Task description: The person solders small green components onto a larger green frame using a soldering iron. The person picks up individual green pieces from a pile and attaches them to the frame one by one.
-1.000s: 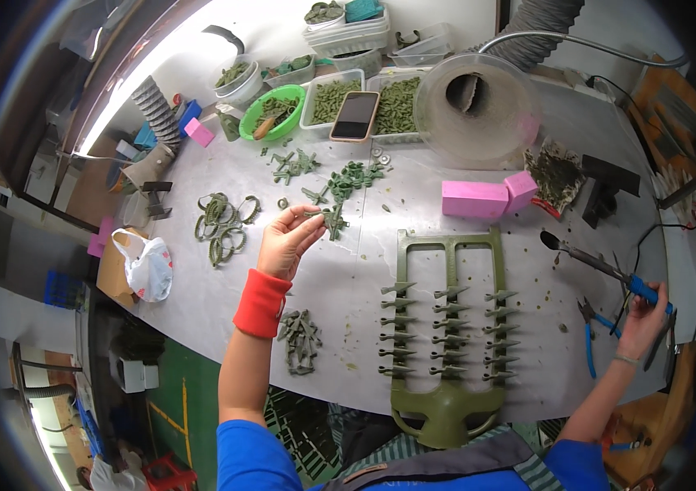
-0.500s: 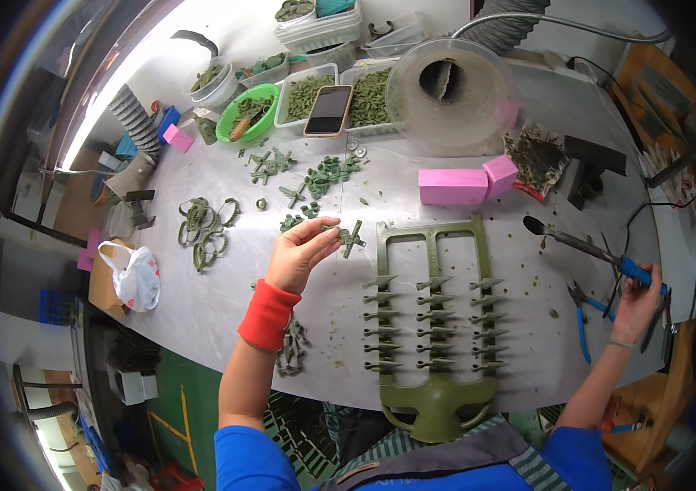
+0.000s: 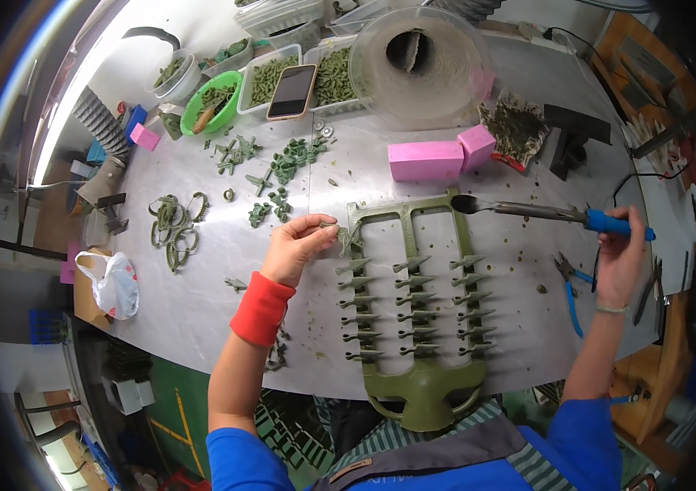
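Observation:
My left hand (image 3: 293,248), with a red band at its wrist, pinches a small green wax piece (image 3: 349,240) at the upper left corner of a green wax frame (image 3: 425,380). Whether the piece touches the frame I cannot tell. Along the frame's three bars sit rows of small pointed green pieces (image 3: 415,298). My right hand (image 3: 621,260) is closed round the blue handle of a soldering iron (image 3: 540,212) with a dark spoon-shaped tip. That tip hovers over or rests at the frame's upper right corner.
Loose green pieces (image 3: 291,159) and green rings (image 3: 169,225) lie left of the frame. Pink blocks (image 3: 426,161) stand behind it. Blue-handled pliers (image 3: 572,299) lie near my right hand. At the back are a phone (image 3: 291,92), bins of green pieces (image 3: 273,79) and a round duct hood (image 3: 418,90).
The soldering iron has swung left and levelled, its tip now at the frame. My left hand has brought the wax piece closer to the frame's corner. The whole view has shifted.

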The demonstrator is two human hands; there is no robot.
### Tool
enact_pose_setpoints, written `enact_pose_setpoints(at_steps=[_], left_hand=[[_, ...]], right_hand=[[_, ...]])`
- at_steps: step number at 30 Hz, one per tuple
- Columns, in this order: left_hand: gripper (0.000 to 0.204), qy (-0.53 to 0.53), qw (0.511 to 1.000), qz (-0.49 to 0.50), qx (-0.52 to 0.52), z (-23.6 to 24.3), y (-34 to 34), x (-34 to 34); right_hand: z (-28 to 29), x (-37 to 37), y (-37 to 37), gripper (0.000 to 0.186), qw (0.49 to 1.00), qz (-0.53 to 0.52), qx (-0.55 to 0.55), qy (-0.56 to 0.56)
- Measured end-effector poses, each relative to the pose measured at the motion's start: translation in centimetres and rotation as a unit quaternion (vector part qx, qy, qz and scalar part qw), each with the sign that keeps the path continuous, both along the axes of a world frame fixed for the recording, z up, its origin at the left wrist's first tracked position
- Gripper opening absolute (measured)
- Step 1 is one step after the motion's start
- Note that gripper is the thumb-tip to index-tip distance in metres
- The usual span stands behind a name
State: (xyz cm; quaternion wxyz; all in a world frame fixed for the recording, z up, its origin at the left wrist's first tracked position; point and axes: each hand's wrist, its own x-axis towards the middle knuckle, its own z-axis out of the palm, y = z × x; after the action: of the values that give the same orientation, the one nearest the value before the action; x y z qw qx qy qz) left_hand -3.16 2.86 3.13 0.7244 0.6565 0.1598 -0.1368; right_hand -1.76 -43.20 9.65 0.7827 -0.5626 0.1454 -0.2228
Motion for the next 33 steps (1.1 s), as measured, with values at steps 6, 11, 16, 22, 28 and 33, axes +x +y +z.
enact_pose_setpoints(at_steps=[6,11,16,22,28,33], left_hand=[[0.028,-0.002,1.000,-0.017,-0.009,-0.3,0.4,0.2],[0.030,0.004,1.000,-0.014,-0.023,-0.3,0.5,0.0],[0.031,0.003,1.000,-0.012,-0.024,0.5,0.2,0.1],[0.030,0.009,1.000,-0.023,-0.011,0.2,0.5,0.3],[0.030,0.006,1.000,-0.022,-0.014,-0.1,0.8,0.2],[0.030,0.007,1.000,-0.023,-0.007,-0.1,0.6,0.2]], right_hand=[[-0.1,1.6,5.2,0.028,0.992,0.120,-0.026,0.010],[-1.4,3.0,8.3,0.028,0.979,0.199,-0.024,0.027],[-2.3,3.9,10.3,0.029,0.965,0.256,-0.031,0.036],[-2.6,4.4,10.8,0.030,0.962,0.268,-0.030,0.033],[-2.9,4.5,11.0,0.030,0.960,0.277,-0.027,0.030],[-3.4,4.8,12.0,0.029,0.953,0.300,-0.005,0.031]])
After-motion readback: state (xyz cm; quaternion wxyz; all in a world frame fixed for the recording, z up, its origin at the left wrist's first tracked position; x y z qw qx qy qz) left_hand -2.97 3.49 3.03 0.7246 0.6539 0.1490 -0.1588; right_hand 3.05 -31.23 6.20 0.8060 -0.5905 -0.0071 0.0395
